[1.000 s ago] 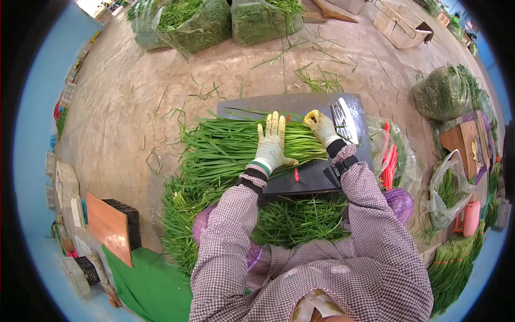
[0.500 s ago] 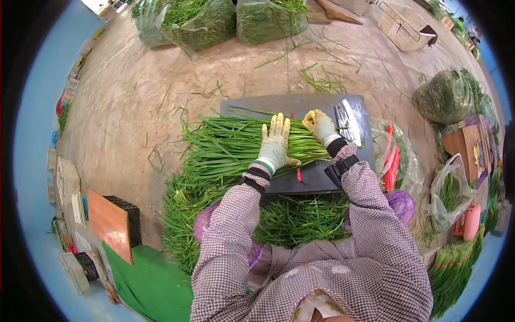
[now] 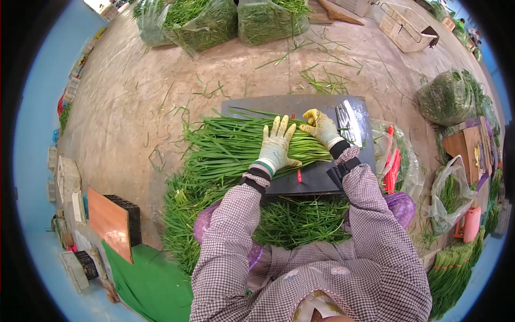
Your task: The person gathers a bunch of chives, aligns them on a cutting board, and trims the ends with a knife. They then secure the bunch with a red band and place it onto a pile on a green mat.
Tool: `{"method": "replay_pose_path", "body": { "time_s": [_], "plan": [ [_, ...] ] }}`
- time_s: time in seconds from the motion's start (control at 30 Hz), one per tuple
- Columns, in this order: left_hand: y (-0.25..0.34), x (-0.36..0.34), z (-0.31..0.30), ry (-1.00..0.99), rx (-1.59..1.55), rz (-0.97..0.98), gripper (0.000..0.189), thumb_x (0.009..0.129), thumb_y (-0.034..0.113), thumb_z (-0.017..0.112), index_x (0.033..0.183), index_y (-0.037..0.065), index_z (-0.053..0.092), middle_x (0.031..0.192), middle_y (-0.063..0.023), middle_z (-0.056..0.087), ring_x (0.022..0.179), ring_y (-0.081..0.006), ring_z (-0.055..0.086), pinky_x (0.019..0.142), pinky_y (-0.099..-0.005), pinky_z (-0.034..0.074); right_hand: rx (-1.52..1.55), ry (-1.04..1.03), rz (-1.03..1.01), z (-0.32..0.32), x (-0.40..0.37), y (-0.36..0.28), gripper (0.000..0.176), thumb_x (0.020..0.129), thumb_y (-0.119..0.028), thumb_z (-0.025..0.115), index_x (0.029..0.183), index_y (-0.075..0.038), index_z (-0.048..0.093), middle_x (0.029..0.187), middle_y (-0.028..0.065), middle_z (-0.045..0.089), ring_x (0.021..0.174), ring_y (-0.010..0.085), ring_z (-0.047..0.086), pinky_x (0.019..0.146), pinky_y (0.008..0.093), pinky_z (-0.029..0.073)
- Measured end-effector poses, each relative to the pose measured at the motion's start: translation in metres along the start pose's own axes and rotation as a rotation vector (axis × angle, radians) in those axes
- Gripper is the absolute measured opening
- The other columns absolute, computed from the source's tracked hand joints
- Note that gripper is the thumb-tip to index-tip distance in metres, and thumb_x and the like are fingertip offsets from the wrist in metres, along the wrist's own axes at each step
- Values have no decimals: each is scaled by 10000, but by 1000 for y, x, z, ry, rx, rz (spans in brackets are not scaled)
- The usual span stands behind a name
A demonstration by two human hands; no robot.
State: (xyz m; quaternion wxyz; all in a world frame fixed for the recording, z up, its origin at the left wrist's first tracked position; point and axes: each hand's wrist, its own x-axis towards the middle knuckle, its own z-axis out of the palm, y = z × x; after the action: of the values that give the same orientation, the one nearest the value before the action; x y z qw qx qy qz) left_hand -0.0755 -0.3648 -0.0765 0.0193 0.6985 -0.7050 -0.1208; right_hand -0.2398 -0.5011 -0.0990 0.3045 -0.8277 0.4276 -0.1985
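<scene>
A thick bundle of garlic chives lies across a dark board, leaves to the left and pale stems to the right. My left hand, in a pale glove with yellowed fingers, rests flat on the bundle with its fingers spread. At the upper edge of the stems is my gloved right hand, its fingers bent and thumb and forefinger apart; I see nothing held in it. A red strip shows below the bundle, and a bit of red appears above it; any part between is hidden.
More loose chives lie below the board. Red strips rest on a plastic bag at the right. Filled bags stand at the back, a crate at the back right. Tied bunches lie lower right.
My right hand's thumb and forefinger have parted from a closer pinch, and the hand has shifted slightly. My left hand stays on the chives, its fingers spread a little wider.
</scene>
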Motion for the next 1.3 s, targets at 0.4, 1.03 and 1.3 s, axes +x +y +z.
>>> {"method": "replay_pose_path", "body": {
  "time_s": [0.4,1.03,1.3],
  "plan": [
    [3,-3,-6,-27,64,-22,1312,608,704,814,1615,153,179,1685,-175,35,1559,-358,39,1214,-584,149,562,53,165,1,23,57,133,979,-163,627,1069,-74,586,953,81,697,857,192,695,738,342,545],
    [-2,5,-6,-133,-4,-28,1318,624,702,811,1607,110,162,1659,-113,209,1548,-280,152,1234,-551,157,772,-16,89,-130,-34,-66,235,1019,-232,594,1186,-69,576,954,32,704,661,38,508,555,200,389],
    [-1,1,-2,-80,35,-49,1282,647,719,785,1584,62,205,1635,-107,277,1520,-271,240,1228,-555,167,-370,-1208,-183,-88,-223,-33,320,895,-378,675,1059,-105,696,994,59,704,892,242,684,805,347,545]
  ]
}}
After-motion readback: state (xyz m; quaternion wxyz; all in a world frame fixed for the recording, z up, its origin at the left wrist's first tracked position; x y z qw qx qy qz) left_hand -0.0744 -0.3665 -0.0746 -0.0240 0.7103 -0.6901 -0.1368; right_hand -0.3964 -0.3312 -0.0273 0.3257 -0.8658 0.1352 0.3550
